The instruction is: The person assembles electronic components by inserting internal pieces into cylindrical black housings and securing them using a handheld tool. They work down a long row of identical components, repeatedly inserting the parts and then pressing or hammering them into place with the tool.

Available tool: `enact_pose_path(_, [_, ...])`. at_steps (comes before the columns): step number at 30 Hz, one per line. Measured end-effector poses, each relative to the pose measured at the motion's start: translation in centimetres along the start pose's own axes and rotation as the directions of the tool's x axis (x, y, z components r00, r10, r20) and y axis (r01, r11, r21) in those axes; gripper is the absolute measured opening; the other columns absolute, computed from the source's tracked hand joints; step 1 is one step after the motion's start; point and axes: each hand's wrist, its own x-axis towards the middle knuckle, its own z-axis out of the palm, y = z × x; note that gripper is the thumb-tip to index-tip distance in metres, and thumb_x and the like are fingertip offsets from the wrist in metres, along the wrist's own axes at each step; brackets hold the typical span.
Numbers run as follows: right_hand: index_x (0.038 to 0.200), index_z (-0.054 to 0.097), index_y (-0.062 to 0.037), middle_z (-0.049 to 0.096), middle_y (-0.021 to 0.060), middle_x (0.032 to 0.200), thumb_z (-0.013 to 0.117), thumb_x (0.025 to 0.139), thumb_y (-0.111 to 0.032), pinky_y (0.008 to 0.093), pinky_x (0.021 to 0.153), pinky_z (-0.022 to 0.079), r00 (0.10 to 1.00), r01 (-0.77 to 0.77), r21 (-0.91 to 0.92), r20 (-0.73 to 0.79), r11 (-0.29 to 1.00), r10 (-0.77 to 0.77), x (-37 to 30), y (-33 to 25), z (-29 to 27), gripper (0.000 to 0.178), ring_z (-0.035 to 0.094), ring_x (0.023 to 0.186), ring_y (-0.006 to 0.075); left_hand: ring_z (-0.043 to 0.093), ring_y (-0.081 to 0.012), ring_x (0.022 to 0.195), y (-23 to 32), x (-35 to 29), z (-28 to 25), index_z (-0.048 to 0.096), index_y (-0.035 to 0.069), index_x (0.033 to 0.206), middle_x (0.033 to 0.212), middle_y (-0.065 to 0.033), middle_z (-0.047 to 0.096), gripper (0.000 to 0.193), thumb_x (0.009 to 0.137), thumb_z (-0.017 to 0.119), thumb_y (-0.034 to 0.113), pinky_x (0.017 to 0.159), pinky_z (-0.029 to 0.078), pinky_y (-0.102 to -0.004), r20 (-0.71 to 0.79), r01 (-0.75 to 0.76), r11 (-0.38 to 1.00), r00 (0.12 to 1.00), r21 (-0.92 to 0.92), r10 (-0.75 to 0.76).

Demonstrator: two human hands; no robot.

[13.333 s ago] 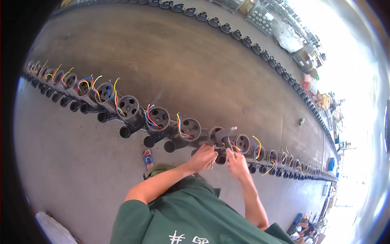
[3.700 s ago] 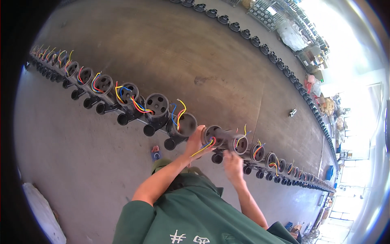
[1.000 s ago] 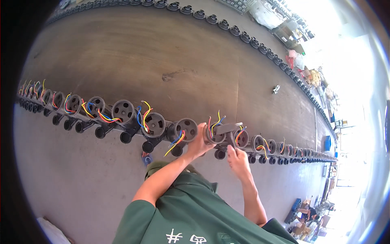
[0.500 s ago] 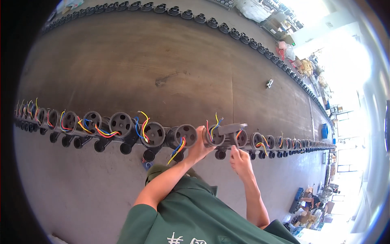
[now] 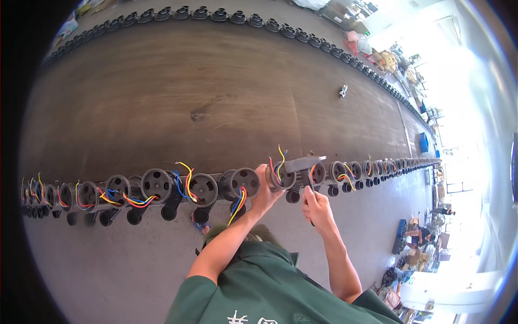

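My left hand (image 5: pixel 263 195) is wrapped around the side of a black round plastic housing (image 5: pixel 290 181), steadying it at the table's near edge. Red, blue and yellow wires (image 5: pixel 280 162) stick up out of that housing. In my right hand (image 5: pixel 318 209), closed round its handle, is a hammer (image 5: pixel 307 163). The hammer's grey head is level with the housing's right rim, partly over the neighbouring housing (image 5: pixel 317 174); whether it touches either is unclear. Left of my left hand sits another housing (image 5: pixel 244 183), with wires hanging down its front.
A long brown table (image 5: pixel 162 119) carries a row of similar wired housings along its near edge. Smaller black round parts (image 5: pixel 219 15) line the far edge. A small metal piece (image 5: pixel 343 91) lies on the tabletop, and a blue bin (image 5: pixel 423 142) stands far right. People sit at the right.
The view has tilted and shifted a little, moving the whole scene. Both hands keep their holds, and the hammer stays close to the same housing with its head slightly raised.
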Motion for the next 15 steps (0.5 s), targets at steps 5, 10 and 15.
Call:
enact_pose_path(5, [0.072, 0.052, -0.0109, 0.045, -0.0057, 0.059, 0.056, 0.106, -0.045, 0.0251, 0.044, 0.029, 0.950, 0.217, -0.189, -0.185, 0.958, -0.252, 2.1, 5.9, 0.3, 0.048, 0.039, 0.051, 0.0034, 0.047, -0.0372, 0.129, -1.2, -0.6, 2.1, 0.035, 0.002, 0.144, 0.132, -0.0193, 0.048, 0.098, 0.068, 0.094, 0.018, 0.110, 0.041, -0.0462, -0.021, 0.005, 1.000, 1.000, -0.025, -0.006])
enact_pose_path(10, [0.079, 0.063, -0.0005, 0.062, 0.0046, 0.066, 0.057, 0.102, -0.052, 0.0353, 0.057, 0.046, 0.997, 0.066, -0.377, -0.005, 0.924, -0.073, 5.5, 6.6, -2.3, 0.057, 0.055, 0.059, 0.0130, 0.047, -0.0382, 0.130, -1.5, -0.1, 2.5, 0.037, 0.002, 0.144, 0.132, -0.0189, 0.050, 0.099, 0.066, 0.095, 0.022, 0.111, 0.040, -0.0463, -0.018, 0.011, 0.999, 1.000, -0.054, -0.012])
enact_pose_path(15, [0.080, 0.060, -0.0005, 0.057, 0.0026, 0.062, 0.057, 0.105, -0.044, 0.0334, 0.054, 0.044, 0.946, 0.307, -0.201, 0.176, 0.930, -0.274, 3.9, 2.3, -5.8, 0.050, 0.053, 0.057, 0.0108, 0.052, -0.0348, 0.128, -1.5, -0.8, 2.2, 0.038, 0.002, 0.145, 0.132, -0.0184, 0.052, 0.098, 0.067, 0.094, 0.020, 0.108, 0.044, -0.0428, -0.019, -0.018, 0.994, 1.000, 0.103, 0.020])
